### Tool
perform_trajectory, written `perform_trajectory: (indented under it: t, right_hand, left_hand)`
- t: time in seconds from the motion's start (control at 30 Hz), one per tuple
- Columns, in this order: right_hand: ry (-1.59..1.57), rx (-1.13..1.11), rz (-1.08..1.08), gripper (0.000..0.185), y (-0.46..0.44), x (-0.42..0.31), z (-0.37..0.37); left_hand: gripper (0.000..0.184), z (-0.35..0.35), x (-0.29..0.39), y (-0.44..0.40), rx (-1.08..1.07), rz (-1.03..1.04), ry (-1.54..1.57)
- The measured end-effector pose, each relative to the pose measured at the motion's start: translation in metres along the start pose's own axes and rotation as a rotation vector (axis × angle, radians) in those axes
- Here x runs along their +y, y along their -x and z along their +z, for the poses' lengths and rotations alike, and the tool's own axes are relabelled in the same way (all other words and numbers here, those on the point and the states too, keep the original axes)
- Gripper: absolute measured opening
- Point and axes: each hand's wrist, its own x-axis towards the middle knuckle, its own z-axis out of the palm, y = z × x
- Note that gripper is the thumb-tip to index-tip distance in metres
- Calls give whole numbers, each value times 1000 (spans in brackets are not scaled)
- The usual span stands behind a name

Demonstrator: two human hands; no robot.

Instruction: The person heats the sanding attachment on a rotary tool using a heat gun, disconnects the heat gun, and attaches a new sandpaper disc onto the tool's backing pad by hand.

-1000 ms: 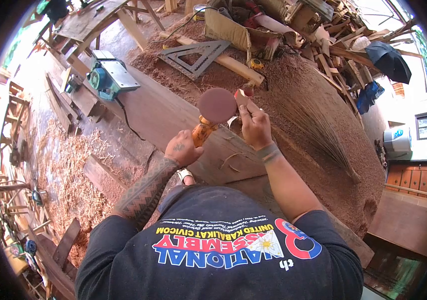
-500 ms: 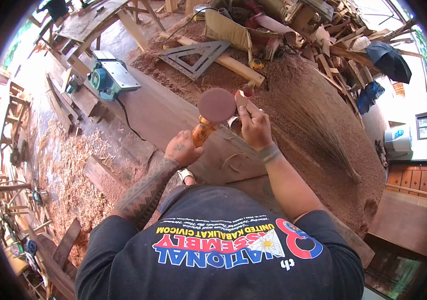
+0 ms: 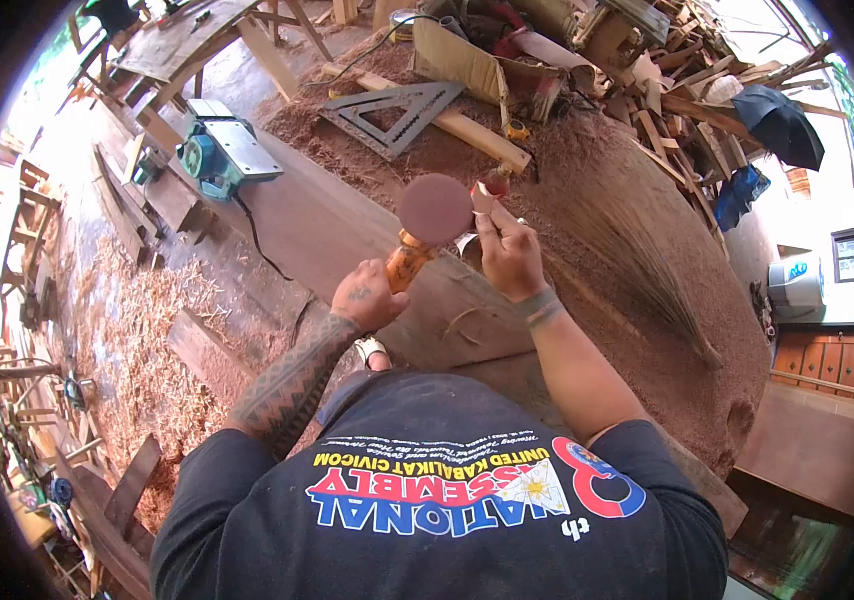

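My left hand (image 3: 371,297) is wrapped around the orange body of a disc sander (image 3: 409,262). Its round, brownish-red sanding disc (image 3: 436,209) faces up toward me. Just right of the disc, my right hand (image 3: 513,255) pinches a small piece of wood (image 3: 484,199) between thumb and fingers. The wood's top end is pale, and reddish colour shows beside it. Its left side is very close to the disc's rim; whether they touch I cannot tell. The fingers hide its lower part.
Under my hands lies a wide plank (image 3: 327,215) with an electric planer (image 3: 222,155) on it. Beyond are a triangular square (image 3: 392,115), a tape measure (image 3: 517,130) and a wood strip (image 3: 472,138). A stick broom (image 3: 647,270) rests on sawdust at right. Scrap wood is piled behind.
The small piece of wood has turned slightly in my right hand, showing more of its pale end. Both hands and the sander stay almost in place.
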Motion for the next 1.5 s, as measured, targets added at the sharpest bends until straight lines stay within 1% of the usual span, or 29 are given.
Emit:
perform_trajectory:
  t: [0.1,0.2,0.3,0.4,0.43,0.53,0.57,0.6,0.67,0.73,0.83,0.93,1.1,1.17,1.23,1.3,1.37,1.4,1.47,1.5]
  right_hand:
    - [79,-2,-61,37,0,-2,-1]
    - [83,-87,198,36,-4,-20,-18]
    - [124,41,196,49,-14,21,-40]
    - [495,101,336,67,-5,61,-59]
    - [727,167,231,83,16,102,-54]
    - [553,-165,257,76,47,40,-55]
    - [420,-330,198,71,62,37,-44]
    - [281,-485,138,66,76,36,-30]
    - [149,-739,-187,50,103,35,8]
    - [187,-917,-268,48,111,11,30]
    - [259,-1074,-303,54,110,-13,59]
    - [346,-1017,-439,61,118,-8,78]
    - [534,-1069,-440,68,128,-2,98]
    - [570,-1073,-417,71,137,11,114]
    - [556,-1147,-338,69,119,-15,104]
    - [531,-1167,-308,66,115,-21,98]
    - [493,-1133,-344,63,117,-12,99]
    - [483,-1158,-313,62,117,-10,98]
    - [463,-1209,-263,59,114,-9,96]
    - [448,-1189,-284,58,115,-6,95]
  left_hand:
    - [58,0,-1,-3,15,22,-5]
    - [58,2,-4,2,14,13,-8]
    - [59,-1,-3,0,7,-6,0]
    - [58,7,-11,-5,15,-7,9]
    - [58,9,-13,-7,21,2,15]
    - [58,11,-17,-14,56,4,37]
    - [58,14,-17,-14,66,0,43]
    - [60,10,-12,-14,23,-31,25]
    - [64,-7,1,-17,-49,-78,-23]
    - [65,0,-3,-22,-33,-78,-59]
    - [65,2,0,-21,-20,-77,-50]
    - [67,3,0,-23,-40,-92,-61]
    - [70,2,9,-20,-75,-178,-29]
    - [68,4,8,-16,-42,-163,-18]
    - [68,1,12,-15,-45,-157,-7]
    - [69,-5,18,-12,-83,-166,2]
    - [69,1,14,-12,-42,-123,25]
    - [69,4,11,-11,-17,-105,36]
    - [68,14,8,-15,-20,-140,11]
    - [68,16,10,-17,-19,-157,0]
